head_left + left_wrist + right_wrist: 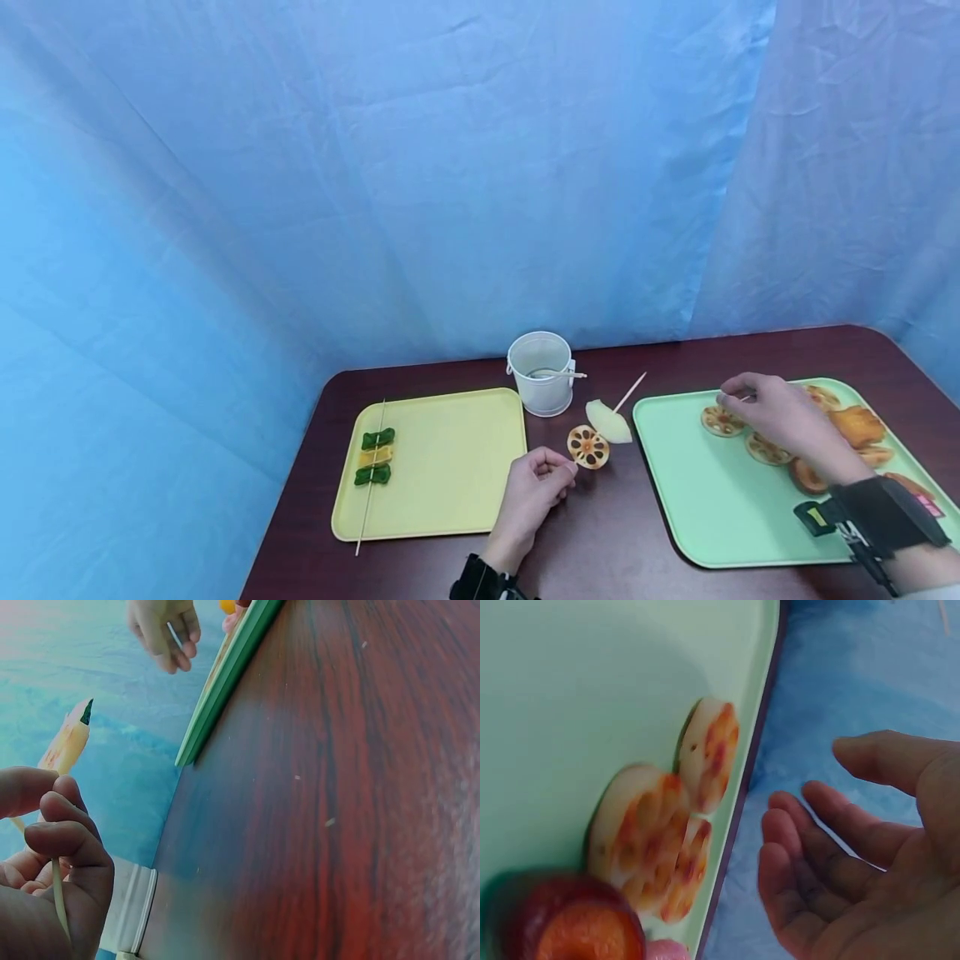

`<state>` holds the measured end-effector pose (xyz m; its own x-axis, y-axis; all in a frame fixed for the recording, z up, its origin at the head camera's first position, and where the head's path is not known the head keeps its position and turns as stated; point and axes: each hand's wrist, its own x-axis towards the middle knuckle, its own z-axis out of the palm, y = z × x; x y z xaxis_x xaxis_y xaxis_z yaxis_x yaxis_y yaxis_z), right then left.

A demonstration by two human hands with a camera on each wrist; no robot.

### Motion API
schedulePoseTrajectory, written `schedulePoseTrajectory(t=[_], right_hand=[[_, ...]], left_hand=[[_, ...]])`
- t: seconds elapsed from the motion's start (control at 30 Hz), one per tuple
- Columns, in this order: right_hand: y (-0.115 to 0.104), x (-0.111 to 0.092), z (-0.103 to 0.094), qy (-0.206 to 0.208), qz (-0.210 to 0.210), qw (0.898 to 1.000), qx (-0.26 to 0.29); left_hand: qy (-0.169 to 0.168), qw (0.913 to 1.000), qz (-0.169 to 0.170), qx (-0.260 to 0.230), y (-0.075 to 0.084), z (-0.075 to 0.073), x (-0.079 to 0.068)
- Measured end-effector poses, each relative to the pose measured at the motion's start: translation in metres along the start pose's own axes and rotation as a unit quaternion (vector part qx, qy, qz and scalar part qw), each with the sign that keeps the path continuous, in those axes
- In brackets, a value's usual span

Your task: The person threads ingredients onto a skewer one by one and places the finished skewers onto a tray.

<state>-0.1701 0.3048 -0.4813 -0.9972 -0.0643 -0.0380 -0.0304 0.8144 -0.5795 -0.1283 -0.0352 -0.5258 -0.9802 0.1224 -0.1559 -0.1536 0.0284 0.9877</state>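
My left hand point(528, 496) pinches a wooden skewer point(632, 390) between thumb and fingers. A lotus root slice point(588, 447) and a pale half-moon piece point(609, 422) are threaded on it, and its bare tip sticks out beyond them. In the left wrist view the lotus root slice point(69, 742) shows nearly edge-on. My right hand point(776, 412) hovers over the far part of the green tray point(720, 517), near loose lotus root slices point(722, 422). Its fingers point(817, 874) are loosely bent and apart from the thumb, with nothing between them in the right wrist view.
More food pieces lie on the green tray's right side, among them an orange piece point(858, 425). On the yellow tray point(457, 492) rests a finished-looking skewer with green and yellow pieces point(376, 456). Between the trays, at the back, a white bucket point(542, 396) holds skewers.
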Motion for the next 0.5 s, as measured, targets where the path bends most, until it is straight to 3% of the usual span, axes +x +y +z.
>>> schedulePoseTrajectory(t=[0.5], right_hand=[[0.0084, 0.0110, 0.0083, -0.044, -0.004, 0.996, -0.081]], left_hand=[[0.006, 0.9999, -0.010, 0.000, 0.0016, -0.0004, -0.0014]])
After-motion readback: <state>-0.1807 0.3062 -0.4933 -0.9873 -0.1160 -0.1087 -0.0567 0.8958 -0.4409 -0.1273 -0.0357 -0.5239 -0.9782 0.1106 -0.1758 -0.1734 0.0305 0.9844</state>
